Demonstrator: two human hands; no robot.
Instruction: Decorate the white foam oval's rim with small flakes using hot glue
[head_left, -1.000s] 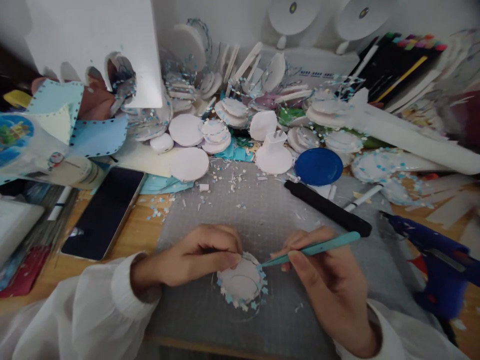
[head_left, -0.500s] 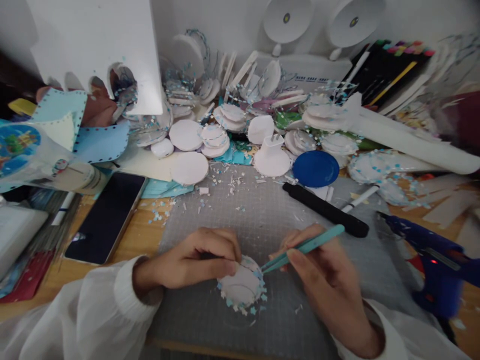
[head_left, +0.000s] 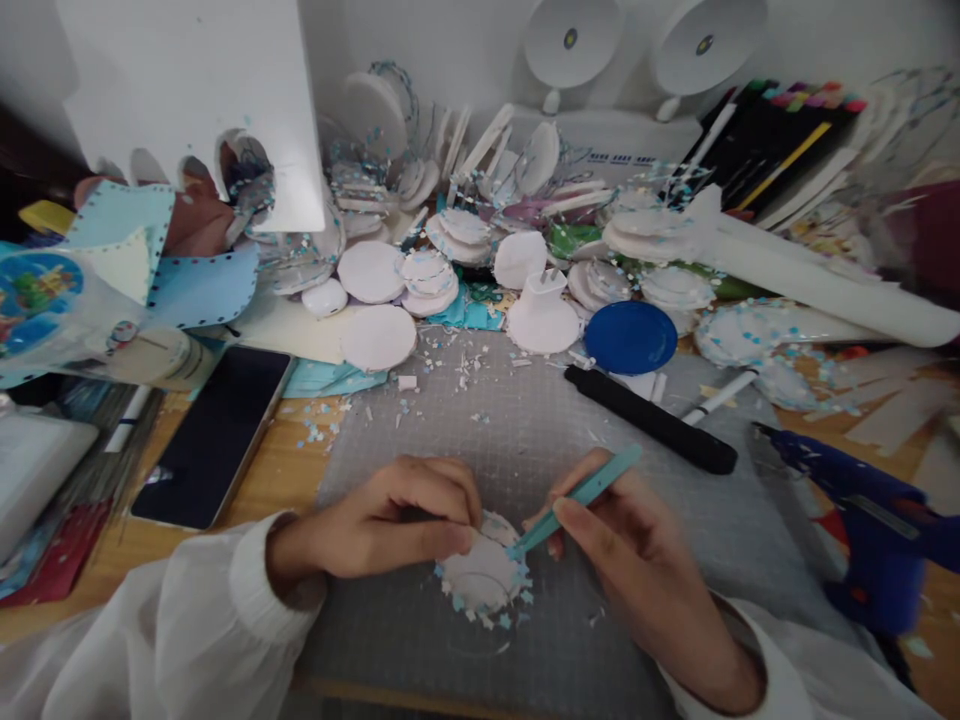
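Note:
A small white disc point(head_left: 484, 578) lies on the grey cutting mat point(head_left: 375, 650), its rim ringed with tiny pale-blue and white stars. The fingers of my left hand point(head_left: 416, 515) are closed on its upper left edge, pinching it. In my right hand point(head_left: 622, 545) is a pair of teal tweezers point(head_left: 581, 497), gripped between thumb and fingers. Its tips touch the right rim of the disc, beside the blue stars. A loop of thin clear thread or wire shows just below the disc.
A black pen-shaped tool point(head_left: 652, 420) and a blue round lid point(head_left: 631, 337) lie beyond my right hand. At the right edge sits a blue glue gun point(head_left: 855, 520). A phone point(head_left: 214, 435) rests at left. White discs point(head_left: 379, 337) and star garlands crowd the back.
The tweezers have moved left and tilted steeper, their tips now on the disc's rim and closer together. My left hand and the disc have hardly moved.

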